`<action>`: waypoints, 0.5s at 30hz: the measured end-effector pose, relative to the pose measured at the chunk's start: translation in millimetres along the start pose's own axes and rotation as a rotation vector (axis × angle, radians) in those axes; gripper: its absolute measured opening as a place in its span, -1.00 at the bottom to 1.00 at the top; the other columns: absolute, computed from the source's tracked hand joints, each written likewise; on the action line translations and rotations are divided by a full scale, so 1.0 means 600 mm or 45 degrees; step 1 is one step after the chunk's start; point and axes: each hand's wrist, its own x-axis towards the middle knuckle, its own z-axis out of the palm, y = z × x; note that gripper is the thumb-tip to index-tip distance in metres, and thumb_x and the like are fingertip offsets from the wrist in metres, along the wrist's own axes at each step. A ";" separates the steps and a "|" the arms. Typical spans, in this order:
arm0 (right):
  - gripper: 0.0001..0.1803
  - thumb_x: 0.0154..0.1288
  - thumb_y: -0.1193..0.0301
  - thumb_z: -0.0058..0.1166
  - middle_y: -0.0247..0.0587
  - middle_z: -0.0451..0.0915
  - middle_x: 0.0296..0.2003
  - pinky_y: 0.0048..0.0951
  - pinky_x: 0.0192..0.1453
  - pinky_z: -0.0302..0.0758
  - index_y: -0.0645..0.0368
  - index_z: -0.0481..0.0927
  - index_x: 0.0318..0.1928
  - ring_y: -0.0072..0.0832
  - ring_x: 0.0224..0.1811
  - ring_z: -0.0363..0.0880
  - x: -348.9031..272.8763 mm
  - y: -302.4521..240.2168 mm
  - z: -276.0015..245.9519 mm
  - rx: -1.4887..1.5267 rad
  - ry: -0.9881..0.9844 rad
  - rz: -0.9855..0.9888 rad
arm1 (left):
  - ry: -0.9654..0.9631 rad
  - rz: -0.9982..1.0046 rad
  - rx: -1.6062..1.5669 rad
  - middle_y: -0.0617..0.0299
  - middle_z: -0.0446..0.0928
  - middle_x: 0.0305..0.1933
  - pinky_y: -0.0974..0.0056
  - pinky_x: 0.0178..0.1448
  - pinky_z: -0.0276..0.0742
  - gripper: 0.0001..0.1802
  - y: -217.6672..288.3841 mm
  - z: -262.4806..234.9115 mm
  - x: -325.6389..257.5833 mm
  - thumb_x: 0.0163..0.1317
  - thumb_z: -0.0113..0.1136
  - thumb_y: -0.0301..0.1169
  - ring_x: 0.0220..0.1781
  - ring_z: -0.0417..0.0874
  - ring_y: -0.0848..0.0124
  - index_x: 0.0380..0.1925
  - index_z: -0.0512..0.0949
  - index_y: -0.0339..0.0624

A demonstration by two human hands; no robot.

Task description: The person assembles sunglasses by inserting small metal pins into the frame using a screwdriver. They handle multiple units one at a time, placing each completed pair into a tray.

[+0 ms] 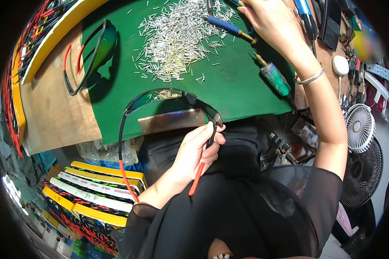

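My left hand point(199, 149) is closed around one hinge end of a pair of black sunglasses point(122, 129) with red temple tips, held over the table's near edge with the temples toward me. My right hand point(263, 17) is at the top edge, partly cut off, with its fingers curled beside a small blue rod end point(237, 2); what it grips is unclear. Just below lies a blue-handled screwdriver-like tool point(229, 27) with a brass-coloured end. A large heap of small silver pins point(173, 43) spreads over the green mat point(237, 90).
Another pair of sunglasses point(80, 64) rests at the left. A green-handled tool point(275, 80) and a blue corded tool point(306, 19) lie at the right. A patterned strip point(170, 121) lines the near edge. Boxed sunglasses point(95, 185) stand lower left; white point(360, 127) and black fans point(362, 172) stand right.
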 end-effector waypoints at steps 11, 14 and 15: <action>-0.80 0.12 0.52 0.04 -0.11 0.48 -0.48 -0.45 -0.36 0.43 0.26 0.47 -0.19 -0.30 -0.50 0.50 -0.151 -0.073 -0.132 1.125 -0.758 0.457 | 0.020 0.127 0.069 0.34 0.46 -0.45 0.60 -0.69 0.04 -0.72 -0.012 0.004 0.003 0.32 -0.13 -0.24 -0.73 0.15 0.69 -0.25 0.44 -0.22; -0.75 0.04 0.50 0.13 -0.17 0.51 -0.55 -0.46 -0.42 0.44 0.24 0.53 -0.21 -0.33 -0.54 0.52 -0.190 -0.085 -0.141 1.329 -0.886 0.570 | 0.036 0.133 0.115 0.33 0.45 -0.45 0.60 -0.68 0.04 -0.71 -0.014 0.008 0.004 0.33 -0.15 -0.23 -0.73 0.15 0.68 -0.24 0.44 -0.22; -0.79 0.01 0.50 0.14 -0.18 0.52 -0.56 -0.44 -0.45 0.44 0.24 0.54 -0.27 -0.32 -0.54 0.53 -0.203 -0.096 -0.129 1.334 -0.849 0.555 | 0.035 0.148 0.129 0.33 0.45 -0.45 0.60 -0.68 0.04 -0.71 -0.015 0.009 0.005 0.33 -0.15 -0.23 -0.73 0.15 0.68 -0.25 0.44 -0.21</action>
